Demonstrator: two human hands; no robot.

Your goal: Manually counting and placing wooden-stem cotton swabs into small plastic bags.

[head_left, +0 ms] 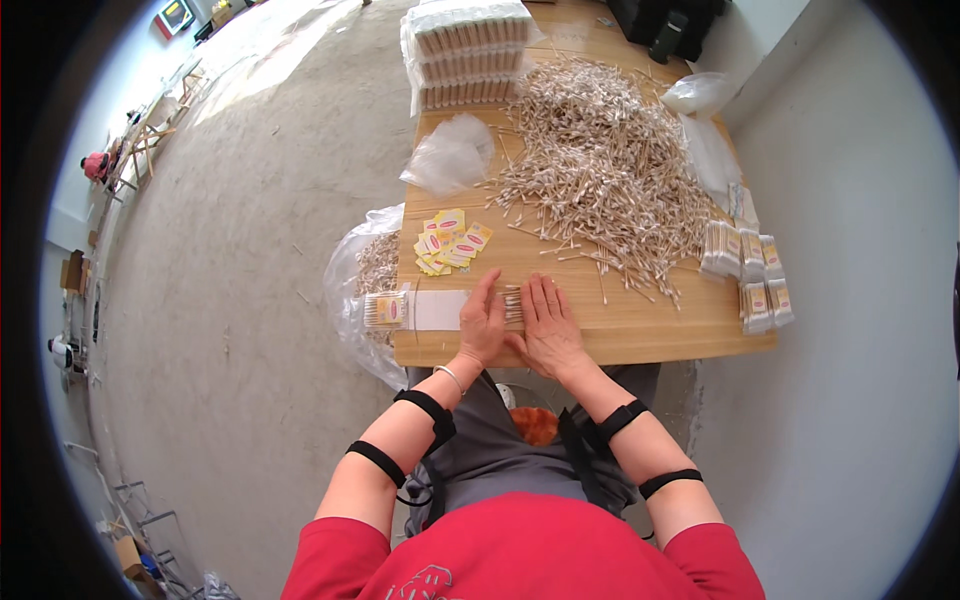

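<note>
- See a small bundle of cotton swabs (514, 304) near the front edge of the bench (650, 335), in the narrow gap between left hand (482, 324) and right hand (548, 328).
- Appears to run left to right along its long axis, crosswise to the fingers, with its ends toward the two hands.
- Find left hand unclenched and tipped partly on edge, fingers stretched toward the far side of the bench.
- Find right hand flattened palm down, fingers straight and close together, pointing the same way.
- Cannot see the bundle's ends, masked by both hands, nor tell how far it reaches under the right fingers.
- Cannot make out either palm.
- Note a white card (441, 310) just left of left hand, lengthwise left to right, then a filled packet (384, 310) at the bench's left edge.
- Spot yellow labels (450, 242) overlapping beyond the card, and a large heap of loose swabs (610, 165) pointing every which way.
- Lose part of a clear plastic bag (350, 262) behind the bench's left edge.
</note>
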